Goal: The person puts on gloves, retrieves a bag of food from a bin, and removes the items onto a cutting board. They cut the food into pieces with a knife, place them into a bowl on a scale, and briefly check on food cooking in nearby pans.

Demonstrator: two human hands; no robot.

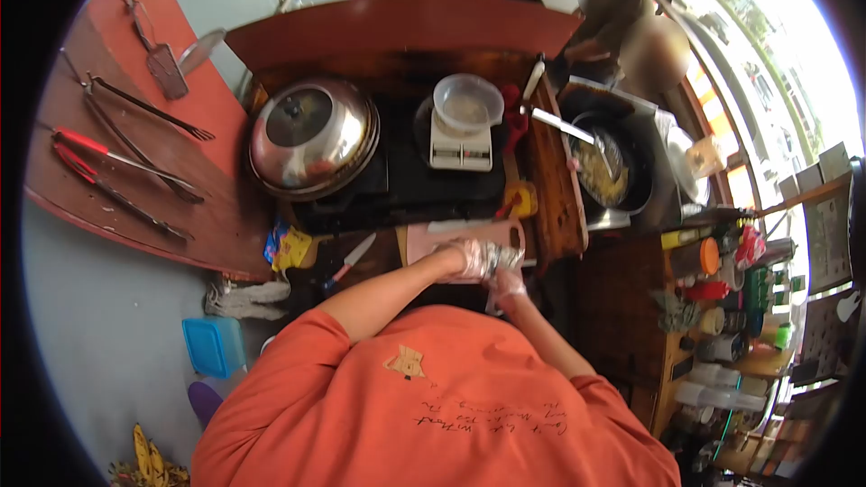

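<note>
My left hand (pixel 471 258), in a clear plastic glove, reaches over a pink cutting board (pixel 431 242). Close against it is my right hand (pixel 509 285), also covered in clear plastic, at the board's near right edge. The fingers of both hands are drawn together around crumpled, shiny plastic (pixel 502 258); whether anything else is inside cannot be made out. A knife (pixel 433 226) seems to lie along the board's far side, its blade partly visible. Left of the board rests another knife with a pinkish handle (pixel 350 263).
Beyond the board stand a lidded metal pan (pixel 311 137) and a kitchen scale (pixel 460 150) bearing a plastic bowl (pixel 468 103). At right, food fries in a dark wok (pixel 639 176) with a skimmer (pixel 577 132). Tongs (pixel 117 162) hang left. Another person (pixel 622 9) stands beyond the wok.
</note>
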